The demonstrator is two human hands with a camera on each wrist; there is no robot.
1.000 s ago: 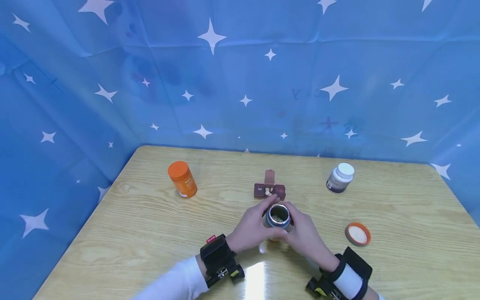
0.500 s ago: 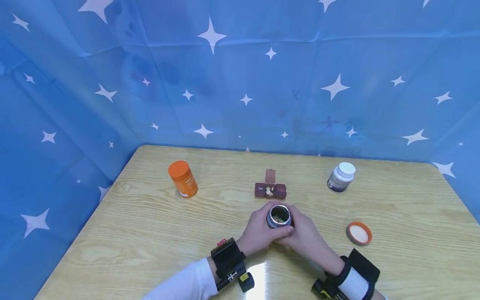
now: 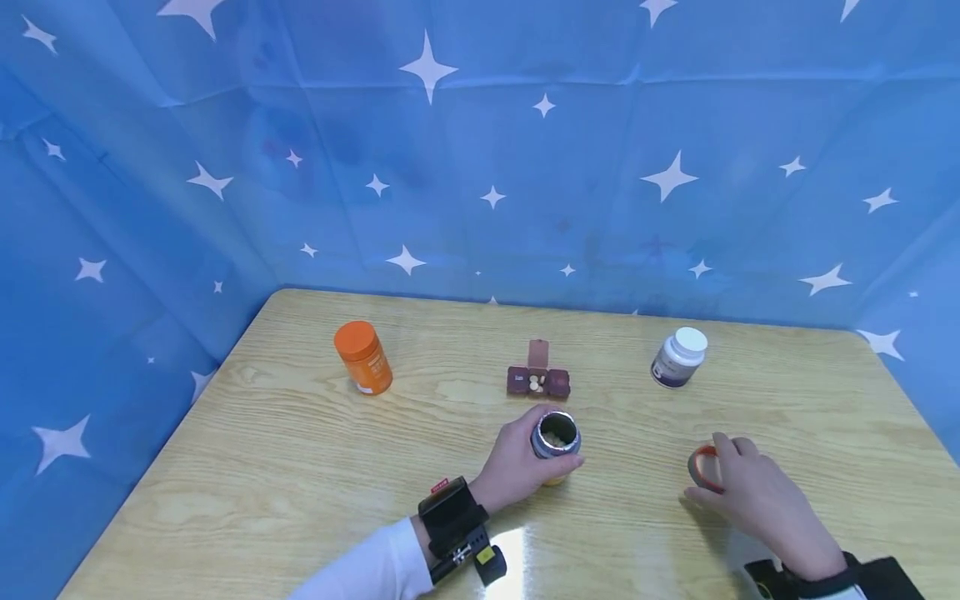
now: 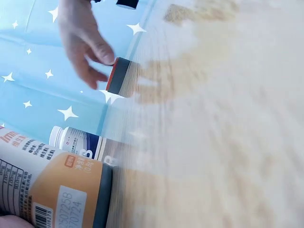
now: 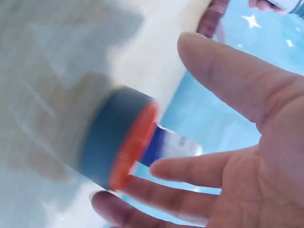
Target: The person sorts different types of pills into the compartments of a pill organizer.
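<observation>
Much room between jar [image 3: 556, 452] and lid [image 3: 703, 470]

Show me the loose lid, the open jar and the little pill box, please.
Loose lid [image 5: 113, 135]: right wrist view, on its dark side.
Open jar [image 4: 52, 181]: left wrist view, on its label's orange part.
Pill box [image 3: 538, 354]: head view, on its raised flap.

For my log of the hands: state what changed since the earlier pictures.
The right hand let go of the open jar and moved right, to the upturned lid; whether it touches it is unclear. The left hand still holds the jar. The orange bottle, pill box and white-capped bottle stayed in place.
</observation>
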